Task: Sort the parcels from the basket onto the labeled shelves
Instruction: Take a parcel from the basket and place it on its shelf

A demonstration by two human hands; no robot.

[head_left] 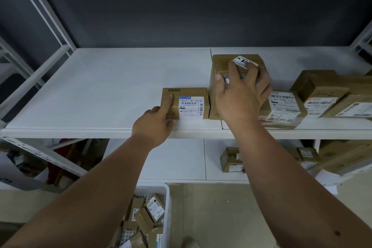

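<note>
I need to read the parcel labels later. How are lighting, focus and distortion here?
Head view: dim, even light with soft shadows; wide-angle bending bows the shelf edge; the small box label under the left hand is sharp, while boxes at the right edge and in the basket blur.

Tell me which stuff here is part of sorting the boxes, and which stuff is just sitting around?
Part of the job:
- small box, left hand touching it
- tall box, right hand on it, pen tucked under
- other shelf boxes
- top shelf
- basket of parcels

Just sitting around:
- red thing down left
- papers on the floor
</note>
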